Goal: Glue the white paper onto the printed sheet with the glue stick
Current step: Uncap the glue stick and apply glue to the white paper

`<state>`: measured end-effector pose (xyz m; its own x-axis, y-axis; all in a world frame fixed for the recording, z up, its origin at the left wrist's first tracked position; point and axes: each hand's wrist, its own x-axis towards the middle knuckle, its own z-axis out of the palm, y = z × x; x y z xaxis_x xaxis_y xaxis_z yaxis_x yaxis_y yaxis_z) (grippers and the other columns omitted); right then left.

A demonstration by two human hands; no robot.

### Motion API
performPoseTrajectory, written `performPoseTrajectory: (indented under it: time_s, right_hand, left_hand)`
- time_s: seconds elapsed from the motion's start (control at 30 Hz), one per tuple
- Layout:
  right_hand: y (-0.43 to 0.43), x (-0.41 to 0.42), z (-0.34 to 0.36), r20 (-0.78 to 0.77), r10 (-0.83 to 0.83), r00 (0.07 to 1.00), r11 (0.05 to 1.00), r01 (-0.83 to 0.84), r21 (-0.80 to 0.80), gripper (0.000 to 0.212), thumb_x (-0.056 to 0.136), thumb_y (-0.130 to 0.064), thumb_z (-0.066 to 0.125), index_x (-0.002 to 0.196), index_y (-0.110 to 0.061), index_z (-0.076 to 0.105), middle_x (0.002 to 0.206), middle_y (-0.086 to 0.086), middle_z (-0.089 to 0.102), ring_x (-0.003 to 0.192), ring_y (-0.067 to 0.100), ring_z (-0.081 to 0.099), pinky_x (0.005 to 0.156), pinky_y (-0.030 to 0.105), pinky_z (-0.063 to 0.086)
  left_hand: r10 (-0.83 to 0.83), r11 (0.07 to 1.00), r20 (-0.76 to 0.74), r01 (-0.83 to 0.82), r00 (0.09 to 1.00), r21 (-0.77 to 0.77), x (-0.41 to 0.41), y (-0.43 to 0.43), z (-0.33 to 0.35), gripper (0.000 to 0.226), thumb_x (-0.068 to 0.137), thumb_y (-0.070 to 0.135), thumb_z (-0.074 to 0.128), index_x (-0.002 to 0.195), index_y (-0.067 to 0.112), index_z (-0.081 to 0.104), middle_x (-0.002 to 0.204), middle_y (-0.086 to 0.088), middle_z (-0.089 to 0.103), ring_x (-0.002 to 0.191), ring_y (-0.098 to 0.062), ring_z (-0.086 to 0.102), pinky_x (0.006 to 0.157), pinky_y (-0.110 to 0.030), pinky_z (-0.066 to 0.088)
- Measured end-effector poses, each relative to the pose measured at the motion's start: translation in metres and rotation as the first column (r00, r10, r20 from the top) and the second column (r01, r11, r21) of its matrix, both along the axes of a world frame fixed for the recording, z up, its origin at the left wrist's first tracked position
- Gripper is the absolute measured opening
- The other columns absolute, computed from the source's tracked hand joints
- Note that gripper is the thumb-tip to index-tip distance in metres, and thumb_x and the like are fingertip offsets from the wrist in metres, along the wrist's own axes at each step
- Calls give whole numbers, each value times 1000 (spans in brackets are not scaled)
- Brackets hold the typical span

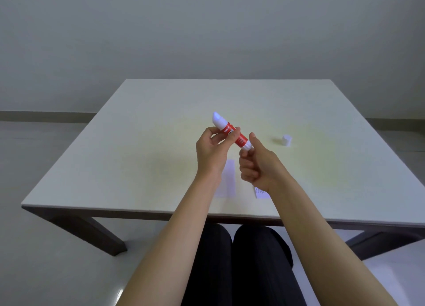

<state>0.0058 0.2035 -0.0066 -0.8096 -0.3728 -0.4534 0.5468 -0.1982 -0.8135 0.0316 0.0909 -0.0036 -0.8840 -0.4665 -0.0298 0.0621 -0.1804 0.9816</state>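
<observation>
A red and white glue stick (231,131) is held tilted above the table, its uncapped white tip pointing up and to the left. My left hand (212,148) grips its red middle. My right hand (257,165) pinches its white base end between thumb and fingers. Below my hands a white paper strip (227,179) lies flat on the table. The printed sheet (261,193) shows only as a corner with small text, mostly hidden under my right wrist.
The glue stick's white cap (286,140) stands on the table to the right of my hands. The pale table (138,144) has its front edge close to my knees. A wall rises behind the table.
</observation>
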Motion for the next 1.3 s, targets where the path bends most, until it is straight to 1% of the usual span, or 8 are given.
performPoseTrajectory:
  time_s: [0.1, 0.23, 0.33, 0.5, 0.7, 0.83, 1.1, 1.3]
  right_hand:
    - [2, -2, -3, 36, 10, 999, 997, -7, -74, 54, 91, -57, 46, 64, -11, 54, 46, -2, 42, 32, 12, 36, 32, 19, 29]
    - [-1, 2, -8, -229, 11, 973, 972, -64, -227, 40, 93, -42, 52, 106, -7, 66, 75, 4, 67, 61, 20, 64, 57, 27, 54]
    - [1, -3, -4, -205, -157, 966, 933, 77, -351, 20, 95, -22, 54, 97, -7, 66, 69, 1, 67, 56, 14, 63, 57, 23, 54]
    - [27, -23, -3, -42, -428, 903, 818, 367, -443, 18, 89, -22, 61, 87, -16, 45, 56, -3, 55, 44, 10, 46, 44, 19, 40]
    - [1, -9, -16, 58, -384, 921, 874, 383, -298, 20, 92, -23, 56, 77, -13, 46, 65, 12, 60, 38, 14, 56, 40, 19, 46]
    - [-19, 2, -27, -216, -293, 931, 955, 275, -110, 9, 89, -12, 60, 89, -3, 57, 76, 17, 68, 51, 21, 66, 53, 29, 57]
    - [-37, 20, -44, -672, 50, 738, 853, 318, 413, 8, 83, -17, 60, 90, -17, 64, 77, 6, 72, 69, 16, 68, 67, 23, 51]
    - [-42, 39, -50, -808, 237, 539, 812, 347, 470, 7, 79, -13, 62, 80, -7, 63, 60, 6, 63, 60, 16, 51, 53, 9, 35]
  left_hand:
    - [-17, 1000, -6, 17, 1000, 19, 0, -1, -1, 24, 74, 28, 78, 86, 15, 62, 98, -7, 75, 100, -21, 69, 90, -30, 49]
    - [-45, 999, -15, 45, 999, 17, -1, 4, -2, 28, 76, 28, 77, 93, 9, 65, 88, -1, 77, 79, -13, 72, 62, -24, 52]
    - [-177, 958, -65, 156, 982, -241, 0, -13, -4, 41, 77, 30, 75, 114, 18, 62, 120, 6, 69, 111, -4, 63, 93, -25, 48]
    - [-355, 505, 373, 511, 857, -695, 22, -93, -34, 80, 85, 43, 62, 149, 35, 16, 152, 21, 10, 141, 4, 1, 120, -36, 2]
    - [-374, 197, 546, 639, 750, -743, 24, -105, -54, 75, 90, 44, 54, 150, 33, 11, 158, 20, 7, 147, -6, -10, 116, -46, -17]
    - [-335, 74, 583, 638, 740, -766, 23, -106, -58, 79, 87, 54, 53, 151, 32, 11, 158, 22, 3, 146, -6, -12, 115, -46, -17]
    - [-338, 49, 590, 640, 733, -767, 23, -106, -59, 85, 85, 57, 53, 151, 32, 7, 158, 22, -1, 146, -6, -15, 116, -46, -18]
    - [-356, 94, 554, 619, 753, -780, 23, -106, -62, 80, 83, 58, 53, 149, 40, 12, 158, 24, 4, 146, -4, -13, 116, -46, -17]
